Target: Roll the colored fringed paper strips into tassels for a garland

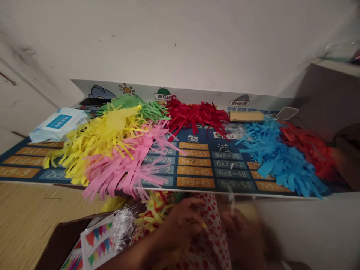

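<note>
Below the table's front edge, my left hand [187, 219] is closed with curled fingers. A tiny yellow bit [204, 225] shows at its fingertips, but what it grips is unclear. My right hand [239, 223], smeared by motion, is closed around the lower end of a thin pale strip [232, 197]. Beside my left hand hangs a yellow and red paper tassel [154, 212]. Heart-print fabric [215, 221] lies under and between the hands. Pink fringed tissue paper [126, 165] overhangs the table edge above my left forearm.
Yellow [104, 135], green [149, 108], dark red [194, 114], blue [278, 157] and red fringed paper [309, 146] lie on the printed table mat [195, 172]. A wipes pack [60, 123] stands left. Below is a brown box [60, 240] with a picture card [98, 242] and silvery tinsel [123, 225].
</note>
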The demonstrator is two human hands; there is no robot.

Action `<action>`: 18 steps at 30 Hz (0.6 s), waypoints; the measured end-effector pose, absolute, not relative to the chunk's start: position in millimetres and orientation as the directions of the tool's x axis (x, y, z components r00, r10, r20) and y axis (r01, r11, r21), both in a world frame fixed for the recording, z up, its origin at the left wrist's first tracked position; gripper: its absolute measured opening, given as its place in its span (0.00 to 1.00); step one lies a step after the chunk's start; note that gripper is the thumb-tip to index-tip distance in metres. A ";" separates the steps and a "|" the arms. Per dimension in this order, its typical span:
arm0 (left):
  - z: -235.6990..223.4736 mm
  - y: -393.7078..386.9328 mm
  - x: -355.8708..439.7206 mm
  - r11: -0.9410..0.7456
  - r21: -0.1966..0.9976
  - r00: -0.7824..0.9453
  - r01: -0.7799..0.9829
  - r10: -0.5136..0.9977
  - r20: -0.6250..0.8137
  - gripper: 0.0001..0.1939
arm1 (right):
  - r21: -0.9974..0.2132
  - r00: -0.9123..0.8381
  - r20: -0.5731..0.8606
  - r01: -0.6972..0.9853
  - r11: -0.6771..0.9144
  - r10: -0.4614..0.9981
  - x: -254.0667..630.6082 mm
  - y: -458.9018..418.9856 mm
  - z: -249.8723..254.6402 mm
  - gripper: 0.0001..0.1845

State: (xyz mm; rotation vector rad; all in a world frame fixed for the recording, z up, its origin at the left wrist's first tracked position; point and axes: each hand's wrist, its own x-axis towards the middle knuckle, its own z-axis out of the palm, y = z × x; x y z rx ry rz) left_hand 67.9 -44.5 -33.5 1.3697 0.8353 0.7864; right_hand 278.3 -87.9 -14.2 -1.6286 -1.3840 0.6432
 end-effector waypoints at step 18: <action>-32.8 -31.3 65.0 0.736 0.448 0.391 -0.507 0.660 -0.642 0.20 | -0.942 0.091 -0.080 0.319 -0.105 0.993 222.4 -81.0 -8.9 0.18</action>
